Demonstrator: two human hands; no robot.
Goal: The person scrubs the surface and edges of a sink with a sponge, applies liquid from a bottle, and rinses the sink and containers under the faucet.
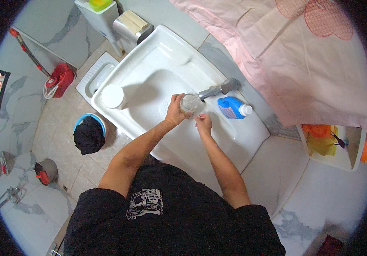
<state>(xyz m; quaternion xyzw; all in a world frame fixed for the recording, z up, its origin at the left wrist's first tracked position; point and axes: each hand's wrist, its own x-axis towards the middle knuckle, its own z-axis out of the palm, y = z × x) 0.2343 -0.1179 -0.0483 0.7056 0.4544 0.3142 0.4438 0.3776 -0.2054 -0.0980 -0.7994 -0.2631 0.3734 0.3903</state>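
My left hand [176, 110] is wrapped round a clear, round container [190, 103], like a glass or jar, over the white sink [173, 147]. The container's mouth is just below the end of the grey metal faucet [216, 90]. Close to the container's near side is my right hand [203, 124], its fingers curled and pinched together; whatever is between them is too small to make out. A blue bottle with a white cap [233, 108] lies on the sink ledge, right of the faucet. At the sink's left corner stands a white, round-topped tub [113, 97].
Left of the sink, a blue-rimmed bucket [103, 122] holds dark cloth [88, 135]. A squat toilet [100, 75], a red mop bucket [60, 80] and a grey pail [47, 171] are farther left. Pink-edged fabric [273, 64] hangs at upper right, above an open white box [350, 155].
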